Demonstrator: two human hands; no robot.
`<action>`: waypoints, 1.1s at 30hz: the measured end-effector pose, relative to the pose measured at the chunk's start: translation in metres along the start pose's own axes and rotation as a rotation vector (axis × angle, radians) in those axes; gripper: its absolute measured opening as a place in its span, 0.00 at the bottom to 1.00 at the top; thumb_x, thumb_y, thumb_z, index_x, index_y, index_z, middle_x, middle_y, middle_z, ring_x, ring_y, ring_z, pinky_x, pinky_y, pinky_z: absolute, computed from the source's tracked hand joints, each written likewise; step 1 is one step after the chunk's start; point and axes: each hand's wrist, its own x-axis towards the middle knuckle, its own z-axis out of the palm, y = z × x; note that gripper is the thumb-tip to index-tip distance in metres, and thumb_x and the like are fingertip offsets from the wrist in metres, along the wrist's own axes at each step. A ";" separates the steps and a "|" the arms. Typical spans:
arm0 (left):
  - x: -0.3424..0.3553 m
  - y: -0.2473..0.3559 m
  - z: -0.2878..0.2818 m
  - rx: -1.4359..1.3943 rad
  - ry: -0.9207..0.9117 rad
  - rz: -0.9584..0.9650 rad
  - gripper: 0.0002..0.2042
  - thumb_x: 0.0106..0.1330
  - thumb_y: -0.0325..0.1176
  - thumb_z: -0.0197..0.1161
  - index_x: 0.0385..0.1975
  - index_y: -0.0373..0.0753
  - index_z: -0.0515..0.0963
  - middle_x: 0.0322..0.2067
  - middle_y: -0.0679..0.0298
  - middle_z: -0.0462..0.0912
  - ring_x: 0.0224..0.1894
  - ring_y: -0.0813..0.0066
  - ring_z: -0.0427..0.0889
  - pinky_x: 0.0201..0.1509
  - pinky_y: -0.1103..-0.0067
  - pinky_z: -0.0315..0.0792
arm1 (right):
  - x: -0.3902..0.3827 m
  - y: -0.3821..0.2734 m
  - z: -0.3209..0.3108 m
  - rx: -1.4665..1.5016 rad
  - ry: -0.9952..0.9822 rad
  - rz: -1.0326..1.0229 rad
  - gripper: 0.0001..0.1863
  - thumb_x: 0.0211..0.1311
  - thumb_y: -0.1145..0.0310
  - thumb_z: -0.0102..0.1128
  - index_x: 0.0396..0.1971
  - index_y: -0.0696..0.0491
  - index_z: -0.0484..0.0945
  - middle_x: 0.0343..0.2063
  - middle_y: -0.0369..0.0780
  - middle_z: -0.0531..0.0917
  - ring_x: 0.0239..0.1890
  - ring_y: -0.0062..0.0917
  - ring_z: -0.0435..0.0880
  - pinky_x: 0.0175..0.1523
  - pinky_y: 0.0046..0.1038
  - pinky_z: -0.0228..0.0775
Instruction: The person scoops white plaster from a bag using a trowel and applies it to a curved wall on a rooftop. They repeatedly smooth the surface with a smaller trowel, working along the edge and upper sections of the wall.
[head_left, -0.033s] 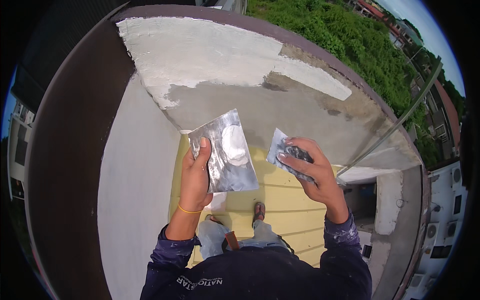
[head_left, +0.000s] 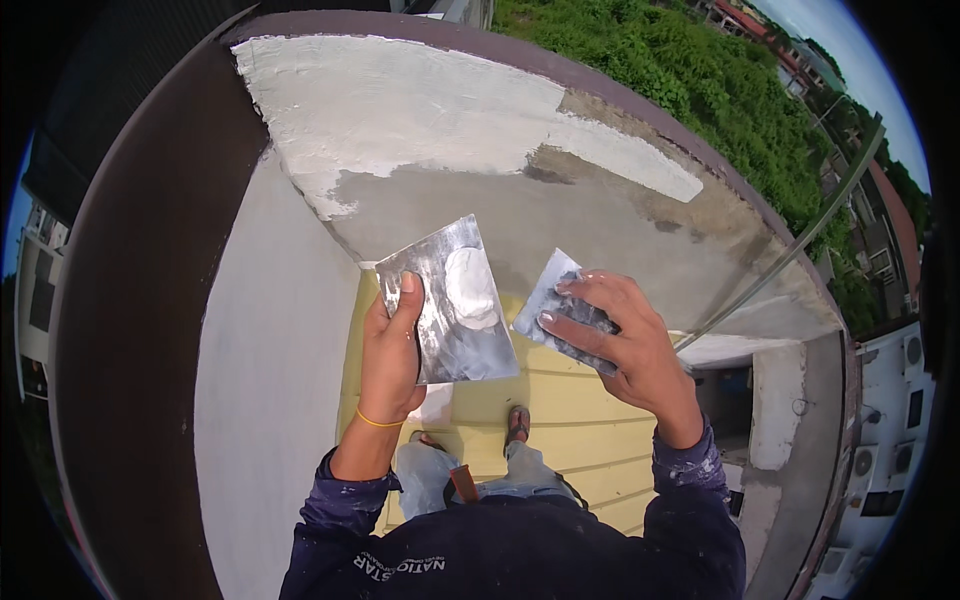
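Observation:
My left hand (head_left: 393,335) grips a flat metal plate (head_left: 440,345), its thumb lying over the upper face. A round dollop of white putty (head_left: 470,285) sits on the plate, and grey-white smears cover the metal around it. In my right hand (head_left: 625,345) is a smaller putty knife with a flat, whitish blade (head_left: 541,296) and a dark, smeared back, pinched under the fingers. The blade's left corner is close to the plate's right edge, with a small gap between them. White specks mark my right fingertips.
Ahead stands a low wall (head_left: 430,215), partly coated white (head_left: 400,100), partly bare grey. A dark brown wall face (head_left: 130,320) rises at left above a pale panel (head_left: 270,370). I stand on yellow ribbed roofing (head_left: 590,430). A long thin bar (head_left: 800,245) leans at right.
My right hand has shifted slightly left with the putty knife, bringing the blade nearer the plate. My left hand and the plate have barely moved.

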 end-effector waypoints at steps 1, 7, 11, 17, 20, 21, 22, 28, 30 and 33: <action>0.003 0.000 0.004 0.023 -0.009 0.068 0.20 0.76 0.45 0.56 0.54 0.33 0.75 0.47 0.64 0.81 0.47 0.78 0.79 0.53 0.77 0.74 | 0.009 -0.009 -0.003 -0.130 -0.048 -0.014 0.34 0.44 0.78 0.66 0.56 0.36 0.81 0.53 0.37 0.79 0.55 0.38 0.77 0.57 0.37 0.72; 0.019 0.006 0.012 0.177 0.088 0.205 0.21 0.75 0.46 0.58 0.53 0.31 0.75 0.47 0.62 0.81 0.47 0.79 0.77 0.54 0.80 0.71 | 0.052 -0.028 -0.019 -0.241 -0.385 -0.103 0.36 0.38 0.78 0.65 0.54 0.32 0.83 0.52 0.33 0.77 0.55 0.36 0.74 0.57 0.38 0.70; 0.030 0.007 0.014 0.170 0.116 0.275 0.21 0.75 0.45 0.58 0.51 0.30 0.75 0.45 0.63 0.82 0.45 0.80 0.76 0.52 0.81 0.70 | 0.070 -0.022 -0.035 -0.275 -0.449 -0.061 0.41 0.37 0.78 0.65 0.58 0.32 0.79 0.52 0.33 0.77 0.55 0.36 0.74 0.56 0.38 0.72; 0.046 0.011 0.013 0.110 0.139 0.451 0.20 0.76 0.45 0.56 0.49 0.30 0.76 0.44 0.61 0.82 0.44 0.79 0.80 0.50 0.79 0.75 | 0.059 0.014 0.017 -0.092 -0.359 -0.154 0.34 0.44 0.76 0.64 0.57 0.38 0.79 0.54 0.35 0.76 0.56 0.36 0.74 0.56 0.36 0.76; 0.055 0.023 -0.018 0.144 0.293 0.444 0.26 0.75 0.49 0.56 0.58 0.30 0.70 0.50 0.57 0.79 0.47 0.70 0.83 0.50 0.74 0.79 | 0.046 0.047 0.033 0.056 -0.304 0.015 0.37 0.43 0.78 0.61 0.60 0.41 0.77 0.57 0.40 0.73 0.57 0.41 0.72 0.59 0.39 0.72; 0.057 0.018 -0.030 0.123 0.293 0.458 0.27 0.74 0.50 0.57 0.58 0.30 0.70 0.50 0.57 0.79 0.48 0.70 0.82 0.51 0.74 0.79 | 0.048 0.060 0.039 0.055 -0.184 0.095 0.38 0.43 0.79 0.60 0.61 0.41 0.76 0.57 0.41 0.73 0.57 0.42 0.71 0.60 0.40 0.71; 0.056 0.011 -0.042 0.121 0.356 0.417 0.27 0.74 0.51 0.57 0.57 0.31 0.70 0.51 0.57 0.78 0.49 0.69 0.81 0.52 0.74 0.78 | 0.051 0.075 0.046 0.027 -0.068 0.162 0.38 0.43 0.80 0.59 0.61 0.42 0.76 0.58 0.43 0.72 0.58 0.43 0.70 0.61 0.41 0.70; 0.035 -0.063 -0.110 0.105 0.514 0.198 0.25 0.76 0.48 0.55 0.57 0.30 0.70 0.52 0.57 0.78 0.51 0.68 0.79 0.55 0.72 0.74 | 0.101 0.192 0.101 -0.478 0.513 0.258 0.43 0.42 0.84 0.57 0.65 0.41 0.72 0.61 0.42 0.68 0.61 0.45 0.64 0.65 0.44 0.60; 0.023 -0.080 -0.129 0.110 0.553 0.138 0.25 0.76 0.48 0.55 0.57 0.30 0.70 0.52 0.56 0.78 0.52 0.67 0.79 0.56 0.71 0.75 | 0.116 0.217 0.114 -0.532 0.619 0.249 0.43 0.41 0.84 0.55 0.65 0.41 0.73 0.61 0.42 0.68 0.61 0.44 0.64 0.66 0.44 0.60; 0.010 -0.098 -0.152 0.127 0.607 0.077 0.25 0.76 0.49 0.55 0.57 0.30 0.69 0.53 0.56 0.77 0.53 0.66 0.79 0.56 0.70 0.75 | 0.131 0.238 0.125 -0.554 0.729 0.222 0.42 0.40 0.84 0.51 0.63 0.44 0.75 0.60 0.43 0.68 0.60 0.44 0.63 0.67 0.42 0.59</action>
